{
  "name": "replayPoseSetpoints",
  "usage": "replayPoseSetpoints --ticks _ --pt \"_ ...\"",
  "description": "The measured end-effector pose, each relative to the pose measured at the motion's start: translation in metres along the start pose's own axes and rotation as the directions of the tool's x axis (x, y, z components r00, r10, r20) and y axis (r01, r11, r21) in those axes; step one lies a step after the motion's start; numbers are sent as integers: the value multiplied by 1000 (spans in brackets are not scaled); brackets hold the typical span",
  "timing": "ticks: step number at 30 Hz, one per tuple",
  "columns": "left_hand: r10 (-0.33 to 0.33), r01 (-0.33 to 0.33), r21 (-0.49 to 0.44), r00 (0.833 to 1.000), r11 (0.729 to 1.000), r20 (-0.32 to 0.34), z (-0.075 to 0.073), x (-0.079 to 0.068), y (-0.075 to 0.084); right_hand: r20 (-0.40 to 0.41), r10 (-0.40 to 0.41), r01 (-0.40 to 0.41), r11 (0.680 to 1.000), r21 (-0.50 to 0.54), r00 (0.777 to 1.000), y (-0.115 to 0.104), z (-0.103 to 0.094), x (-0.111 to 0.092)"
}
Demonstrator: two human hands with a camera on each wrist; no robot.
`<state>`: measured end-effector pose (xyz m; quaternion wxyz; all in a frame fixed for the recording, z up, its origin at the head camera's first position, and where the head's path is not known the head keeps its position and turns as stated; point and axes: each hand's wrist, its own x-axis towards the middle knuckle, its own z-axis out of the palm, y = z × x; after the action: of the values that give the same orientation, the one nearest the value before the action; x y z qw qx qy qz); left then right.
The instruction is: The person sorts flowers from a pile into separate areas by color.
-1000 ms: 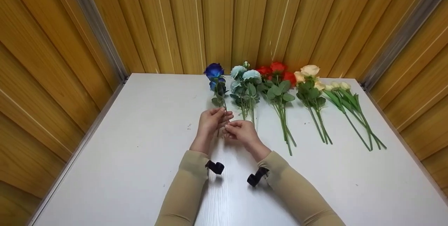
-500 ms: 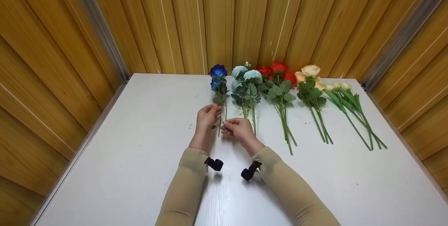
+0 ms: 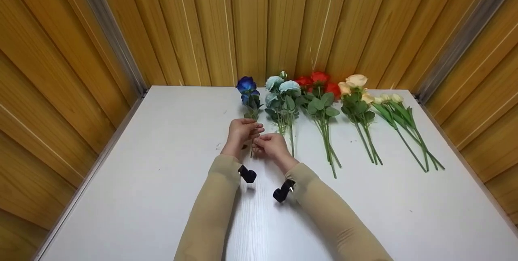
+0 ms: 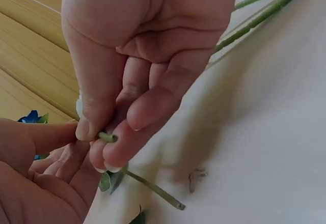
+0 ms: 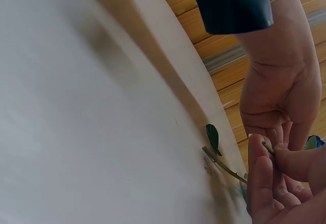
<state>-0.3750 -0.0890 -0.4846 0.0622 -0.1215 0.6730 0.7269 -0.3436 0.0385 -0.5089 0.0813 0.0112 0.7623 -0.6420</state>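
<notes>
Two blue roses (image 3: pixel 246 84) with dark leaves lie toward the back of the white table, left of the other flowers. My left hand (image 3: pixel 241 130) pinches one blue rose's stem between thumb and fingers just below the leaves. Close beside it, my right hand (image 3: pixel 274 146) pinches the same stem lower down. The cut end of this stem (image 4: pixel 108 137) pokes out between the right thumb and fingertips in the left wrist view. A second stem (image 4: pixel 157 188) lies beneath the hands, a small leaf (image 5: pixel 213 136) near its end. Fingers hide much of the held stem.
Rightward along the back lie pale blue flowers (image 3: pixel 289 87), red roses (image 3: pixel 319 78), peach roses (image 3: pixel 356 80) and white tulips (image 3: pixel 396 98), stems toward the front. Wood-look panels (image 3: pixel 247 26) rise behind the table (image 3: pixel 162 212) and at both sides.
The right hand has moved left, closer to the left hand. The left hand, first at the stem, drew slightly back and now reaches across it again. The blue blooms shifted slightly.
</notes>
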Motion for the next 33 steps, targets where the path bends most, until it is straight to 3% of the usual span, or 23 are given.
replayPoseSetpoints --ticks 8,14,19,23,26,28,33 --pt "-42 45 140 999 989 -29 -1 10 -5 -3 116 -115 989 93 993 3 7 8" --pt "-53 72 309 996 948 -71 -2 15 -7 46 157 -160 985 61 986 2 6 7" --pt "-14 64 505 995 861 -103 -1 15 -3 107 199 -203 979 29 974 0 4 6" --pt "99 3 693 989 721 -107 1 13 -1 122 210 -209 978 -19 970 -2 3 5" --pt "157 -25 781 983 625 -95 3 12 -2 118 195 -182 976 -116 974 -3 2 4" --pt "169 -30 800 982 599 -90 3 11 -3 122 181 -157 970 -185 976 -3 1 3" --pt "161 -6 812 981 583 -109 4 13 -7 141 146 -91 935 -343 979 -4 -1 1"
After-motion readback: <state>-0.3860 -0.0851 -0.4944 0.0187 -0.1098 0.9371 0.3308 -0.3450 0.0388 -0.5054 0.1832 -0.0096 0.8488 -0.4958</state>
